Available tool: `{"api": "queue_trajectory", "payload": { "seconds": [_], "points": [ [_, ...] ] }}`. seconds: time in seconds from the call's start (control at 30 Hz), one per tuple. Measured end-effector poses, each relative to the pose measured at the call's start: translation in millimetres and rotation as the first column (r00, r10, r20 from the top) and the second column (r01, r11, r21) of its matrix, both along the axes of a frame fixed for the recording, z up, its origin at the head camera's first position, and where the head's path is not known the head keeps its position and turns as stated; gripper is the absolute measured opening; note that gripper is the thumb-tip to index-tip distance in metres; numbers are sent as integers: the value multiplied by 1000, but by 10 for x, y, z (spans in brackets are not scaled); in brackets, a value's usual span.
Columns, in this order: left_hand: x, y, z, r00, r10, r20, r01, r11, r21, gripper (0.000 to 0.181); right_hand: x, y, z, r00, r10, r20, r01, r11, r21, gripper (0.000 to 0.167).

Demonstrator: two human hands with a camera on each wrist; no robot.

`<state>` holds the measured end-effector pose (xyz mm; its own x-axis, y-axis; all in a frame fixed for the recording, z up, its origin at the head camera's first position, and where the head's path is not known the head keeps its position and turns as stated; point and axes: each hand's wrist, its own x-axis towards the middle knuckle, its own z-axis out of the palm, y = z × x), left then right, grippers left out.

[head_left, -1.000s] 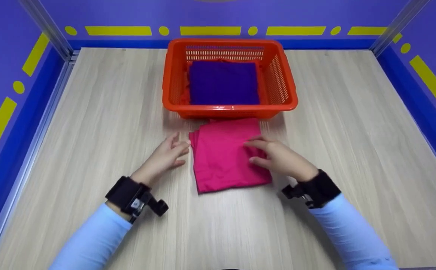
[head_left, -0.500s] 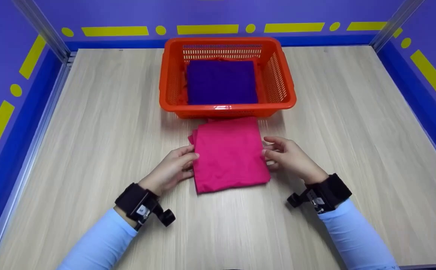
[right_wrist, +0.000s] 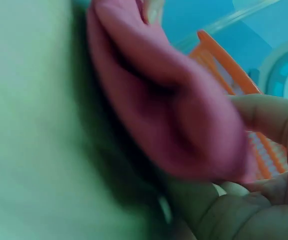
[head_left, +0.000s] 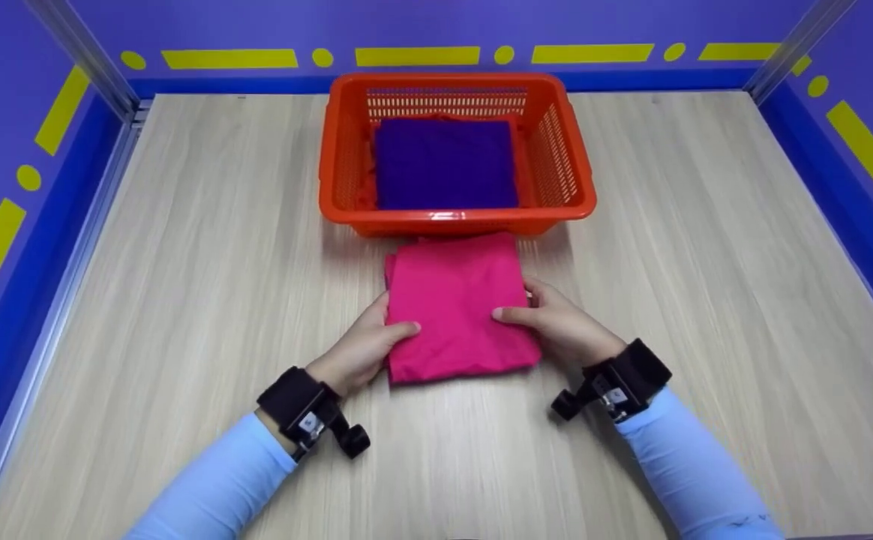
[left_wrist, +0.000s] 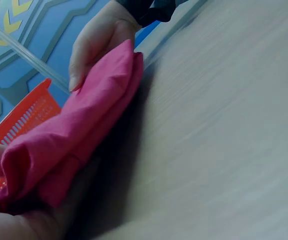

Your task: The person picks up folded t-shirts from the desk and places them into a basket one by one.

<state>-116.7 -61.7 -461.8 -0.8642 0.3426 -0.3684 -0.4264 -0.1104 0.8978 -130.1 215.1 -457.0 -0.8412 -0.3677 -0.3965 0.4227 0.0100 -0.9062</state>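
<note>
A folded pink cloth, perhaps a garment, lies in front of the basket in the head view. My left hand grips its left side, thumb on top and fingers hidden underneath. On the opposite side my right hand holds the cloth the same way, its thumb over the upper face. Both wrist views show the folded layers edge-on, with the pink cloth between thumb and fingers in the left one. In the right wrist view the near end of the pink cloth bulges in a soft fold.
An orange-red plastic basket with slotted walls stands just behind the pink cloth. Inside it lies a folded dark blue-purple cloth on top of red-orange fabric. Blue panels with yellow marks border the wooden table.
Both hands have come in to the sides of the pink cloth and taken hold of it, thumbs moving onto its top. The basket stays in place.
</note>
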Motion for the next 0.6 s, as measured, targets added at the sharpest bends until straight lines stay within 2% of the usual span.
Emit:
{"api": "queue_trajectory", "payload": {
  "seconds": [0.23, 0.37, 0.5, 0.6],
  "points": [
    [-3, 52, -23, 1000, -1, -14, 1, 1000, 11, 80, -25, -112, -21, 1000, 0, -2, 0, 1000, 2, 82],
    [-7, 51, -17, 1000, 2, -10, -2, 1000, 23, 80, -30, -103, -33, 999, -7, 47, 9, 999, -34, 77],
    [3, 46, 1, 1000, 3, 10, -4, 1000, 27, 79, -15, -111, -37, 996, -22, 87, 27, 998, -60, 65],
    [23, 41, 27, 1000, 0, 23, -1, 1000, 25, 78, 13, -118, -24, 995, -17, 97, 24, 997, -72, 67]
  ]
}}
